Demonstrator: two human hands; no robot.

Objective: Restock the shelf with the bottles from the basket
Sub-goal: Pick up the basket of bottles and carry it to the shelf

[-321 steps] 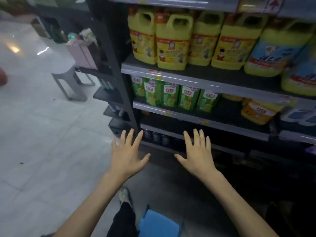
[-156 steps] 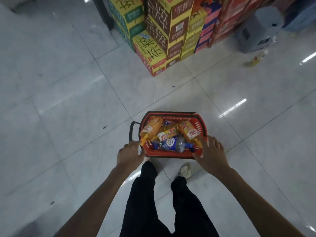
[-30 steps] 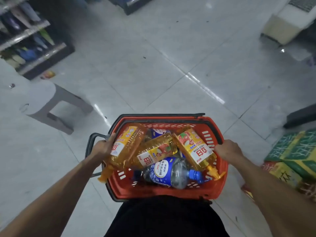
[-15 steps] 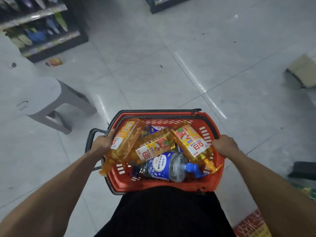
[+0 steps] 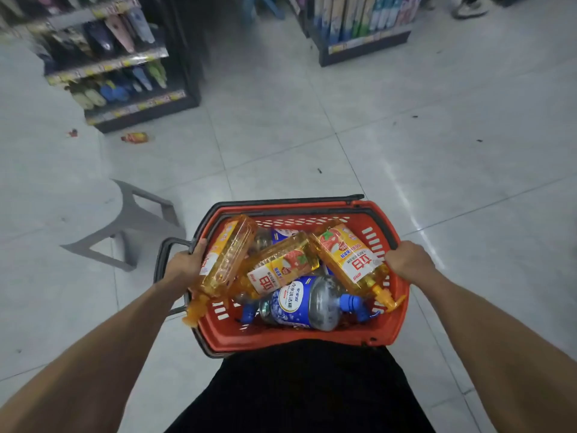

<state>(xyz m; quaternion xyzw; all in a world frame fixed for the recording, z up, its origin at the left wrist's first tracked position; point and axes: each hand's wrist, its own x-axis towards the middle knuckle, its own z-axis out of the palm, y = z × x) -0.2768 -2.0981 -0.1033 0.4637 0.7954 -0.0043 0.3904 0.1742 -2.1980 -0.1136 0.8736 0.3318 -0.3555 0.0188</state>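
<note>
Red basket (image 5: 312, 342) held at waist level above the tiled floor (image 5: 312, 126). Left hand (image 5: 184, 267) and right hand (image 5: 407, 260) each curl tightly round a side rim. Inside lie three amber bottles (image 5: 281, 267), labelled 立白, and one blue-labelled clear bottle (image 5: 303, 303), its print possibly 洗洁精.

The basket (image 5: 312, 337) has been lifted off the floor (image 5: 312, 120), rim gripped by left hand (image 5: 184, 267) and right hand (image 5: 409, 260); rack (image 5: 125, 64) and stool (image 5: 137, 220) are brought closer.
</note>
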